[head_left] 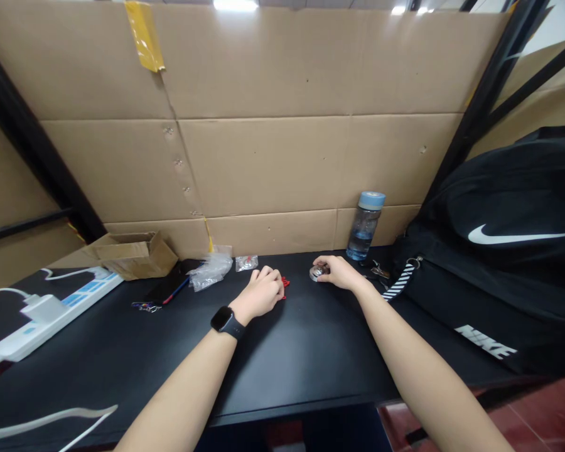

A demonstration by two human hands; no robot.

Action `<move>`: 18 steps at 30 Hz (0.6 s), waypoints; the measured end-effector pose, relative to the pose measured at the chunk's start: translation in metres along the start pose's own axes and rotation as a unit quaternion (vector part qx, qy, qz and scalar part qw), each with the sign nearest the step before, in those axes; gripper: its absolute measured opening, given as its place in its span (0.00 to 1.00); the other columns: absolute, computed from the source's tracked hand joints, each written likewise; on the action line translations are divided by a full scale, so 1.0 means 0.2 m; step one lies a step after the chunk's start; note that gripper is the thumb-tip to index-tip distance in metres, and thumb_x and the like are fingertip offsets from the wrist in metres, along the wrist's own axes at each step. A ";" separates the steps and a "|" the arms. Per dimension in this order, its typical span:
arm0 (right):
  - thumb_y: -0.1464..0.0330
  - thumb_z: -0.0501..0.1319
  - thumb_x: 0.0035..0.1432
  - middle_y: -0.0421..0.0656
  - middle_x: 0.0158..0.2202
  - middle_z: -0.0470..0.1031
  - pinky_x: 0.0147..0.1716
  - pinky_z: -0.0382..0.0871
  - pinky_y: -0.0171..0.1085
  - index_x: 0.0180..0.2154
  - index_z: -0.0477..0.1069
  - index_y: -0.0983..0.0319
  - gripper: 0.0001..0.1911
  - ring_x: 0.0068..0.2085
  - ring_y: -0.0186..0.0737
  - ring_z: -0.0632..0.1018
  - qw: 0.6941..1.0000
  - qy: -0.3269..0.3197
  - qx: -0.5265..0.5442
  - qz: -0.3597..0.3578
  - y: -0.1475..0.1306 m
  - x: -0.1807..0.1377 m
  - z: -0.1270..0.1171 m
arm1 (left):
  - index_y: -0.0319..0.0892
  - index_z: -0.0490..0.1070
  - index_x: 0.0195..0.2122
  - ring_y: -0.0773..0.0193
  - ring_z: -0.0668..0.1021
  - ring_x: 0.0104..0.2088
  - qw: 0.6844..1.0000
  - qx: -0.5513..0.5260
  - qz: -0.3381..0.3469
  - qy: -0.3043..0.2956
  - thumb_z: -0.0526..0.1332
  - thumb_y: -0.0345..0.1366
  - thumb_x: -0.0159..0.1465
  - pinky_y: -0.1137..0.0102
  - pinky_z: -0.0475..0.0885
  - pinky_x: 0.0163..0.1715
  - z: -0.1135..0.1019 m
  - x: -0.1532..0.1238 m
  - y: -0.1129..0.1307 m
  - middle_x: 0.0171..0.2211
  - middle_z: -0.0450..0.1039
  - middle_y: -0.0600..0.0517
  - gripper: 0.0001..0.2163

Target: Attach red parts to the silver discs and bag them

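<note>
Gripping silvery round object [316, 274] with right hand [338, 271], near back edge of black table [306, 358]; left hand [260, 292] curled at red item [285, 283], can't tell if gripping, also toward back edge.

Right grip [341, 271] on silvery object [316, 274]

Cardboard wall [263, 163], black tabletop [306, 351], reddish floor [546, 414]
</note>
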State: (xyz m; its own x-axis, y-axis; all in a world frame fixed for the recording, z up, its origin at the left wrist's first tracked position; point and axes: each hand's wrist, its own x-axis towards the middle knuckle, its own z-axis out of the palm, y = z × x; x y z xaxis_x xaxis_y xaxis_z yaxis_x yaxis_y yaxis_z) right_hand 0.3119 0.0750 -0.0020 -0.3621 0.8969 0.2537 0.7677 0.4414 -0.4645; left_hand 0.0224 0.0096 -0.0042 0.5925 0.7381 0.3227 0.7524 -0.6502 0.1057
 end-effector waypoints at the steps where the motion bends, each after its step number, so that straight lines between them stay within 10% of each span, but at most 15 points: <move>1: 0.72 0.73 0.47 0.43 0.41 0.84 0.44 0.71 0.38 0.45 0.78 0.58 0.21 0.42 0.44 0.82 1.000 0.009 0.008 -0.006 -0.01 0.00 -0.01 | 0.44 0.74 0.34 0.55 0.70 0.49 1.000 -0.011 -0.002 0.010 0.58 0.33 0.69 0.59 0.61 0.48 0.00 0.00 0.00 0.41 0.75 0.49 0.07; 18: 0.65 0.70 0.52 0.44 0.51 0.79 0.43 0.70 0.41 0.53 0.72 0.54 0.25 0.48 0.44 0.80 0.946 0.145 0.278 -0.087 -0.45 -0.07 0.17 | 0.53 0.80 0.40 0.53 0.73 0.52 0.955 -0.061 -0.163 0.241 0.64 0.39 0.68 0.54 0.56 0.52 -0.07 0.05 0.02 0.41 0.82 0.54 0.04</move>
State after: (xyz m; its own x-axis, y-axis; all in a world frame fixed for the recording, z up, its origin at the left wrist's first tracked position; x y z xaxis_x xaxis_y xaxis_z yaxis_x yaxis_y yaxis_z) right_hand 0.2302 0.0234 0.0076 -0.2354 0.7995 0.5526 0.2838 0.6003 -0.7477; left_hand 0.0267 0.0119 0.0125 0.1096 0.7552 0.6463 0.8172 -0.4386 0.3739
